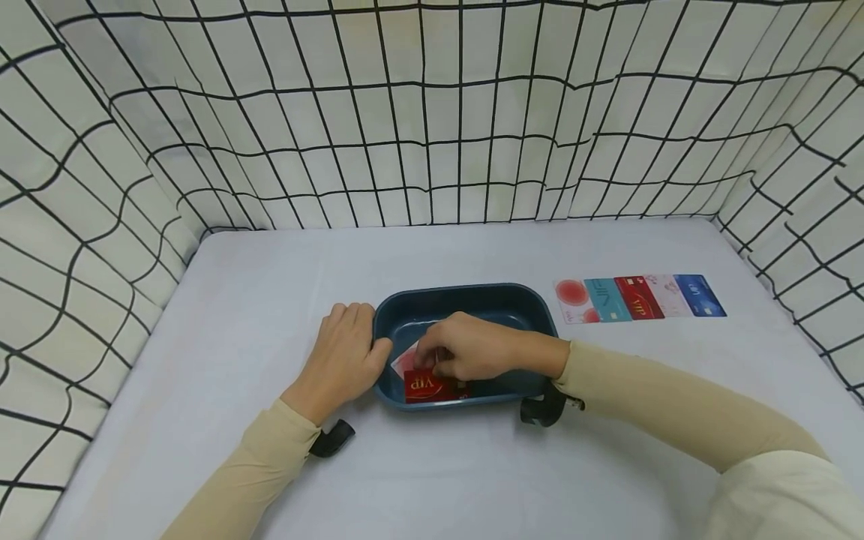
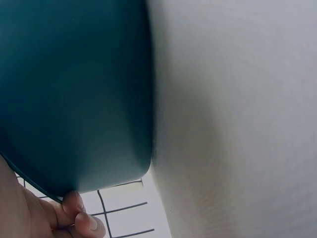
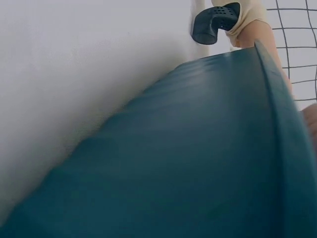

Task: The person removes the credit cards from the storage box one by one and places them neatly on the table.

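A dark teal tray (image 1: 466,294) stands on the table, and my left hand (image 1: 344,356) grips its left rim. In the left wrist view, fingertips (image 2: 86,220) curl at the rim beside the tray's outer wall (image 2: 74,99). My right hand (image 1: 472,346) reaches down into the tray with bent fingers, pinching a red VIP card (image 1: 428,386) near its upper edge. A pink and white card (image 1: 403,363) lies partly beneath the red one. The right wrist view is mostly filled by the tray's side (image 3: 198,139), so the right fingertips are hidden there.
Right of the tray, several cards lie in an overlapping row: a pink-circle card (image 1: 572,292), a teal card (image 1: 609,300), another red VIP card (image 1: 640,298), a pink floral card (image 1: 668,295) and a blue card (image 1: 702,295). Black netting (image 1: 459,135) surrounds the white table (image 1: 304,262).
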Available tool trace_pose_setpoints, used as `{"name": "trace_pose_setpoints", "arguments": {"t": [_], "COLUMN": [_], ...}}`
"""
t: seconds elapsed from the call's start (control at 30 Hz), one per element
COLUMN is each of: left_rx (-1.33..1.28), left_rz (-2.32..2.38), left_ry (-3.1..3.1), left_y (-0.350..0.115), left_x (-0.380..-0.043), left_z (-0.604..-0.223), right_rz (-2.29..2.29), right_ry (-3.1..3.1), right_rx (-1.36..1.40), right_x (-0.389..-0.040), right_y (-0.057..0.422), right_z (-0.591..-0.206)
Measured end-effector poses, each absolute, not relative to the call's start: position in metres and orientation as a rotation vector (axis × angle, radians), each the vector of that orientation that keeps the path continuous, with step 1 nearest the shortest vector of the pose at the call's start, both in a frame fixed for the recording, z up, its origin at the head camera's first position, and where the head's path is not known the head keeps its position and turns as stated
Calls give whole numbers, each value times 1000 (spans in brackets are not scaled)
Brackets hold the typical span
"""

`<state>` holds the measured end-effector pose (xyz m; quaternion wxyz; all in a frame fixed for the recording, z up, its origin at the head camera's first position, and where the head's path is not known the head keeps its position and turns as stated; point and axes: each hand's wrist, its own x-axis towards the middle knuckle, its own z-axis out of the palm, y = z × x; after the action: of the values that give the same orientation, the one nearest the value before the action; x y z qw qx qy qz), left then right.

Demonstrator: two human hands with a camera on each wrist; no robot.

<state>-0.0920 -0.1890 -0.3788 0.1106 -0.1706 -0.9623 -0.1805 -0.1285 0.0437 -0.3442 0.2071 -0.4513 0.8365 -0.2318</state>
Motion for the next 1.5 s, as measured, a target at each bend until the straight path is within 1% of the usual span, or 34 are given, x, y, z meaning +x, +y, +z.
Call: {"name": "trace_pose_setpoints", "arguments": {"t": [0.3, 0.77, 1.03, 1.5], "left_rx": [-500, -478, -478, -462], "left_rz": [-529, -532, -541, -573], "left_ry": [-2834, -2858, -2846, -2871], "left_y": [-189, -189, -188, -187], "left_x": [-91, -92, -92, -94], "left_z": [-381, -381, -380, -381], "right_rz": [-632, -706, -780, -1142], "right_ry": [2329, 2386, 2477, 2570], "right_rx": [-1296, -1252, -1169, -916], "right_x": [-123, -120, -120, -124], "right_y": [49, 72, 94, 137], "right_z": [-336, -320, -312, -300]}}
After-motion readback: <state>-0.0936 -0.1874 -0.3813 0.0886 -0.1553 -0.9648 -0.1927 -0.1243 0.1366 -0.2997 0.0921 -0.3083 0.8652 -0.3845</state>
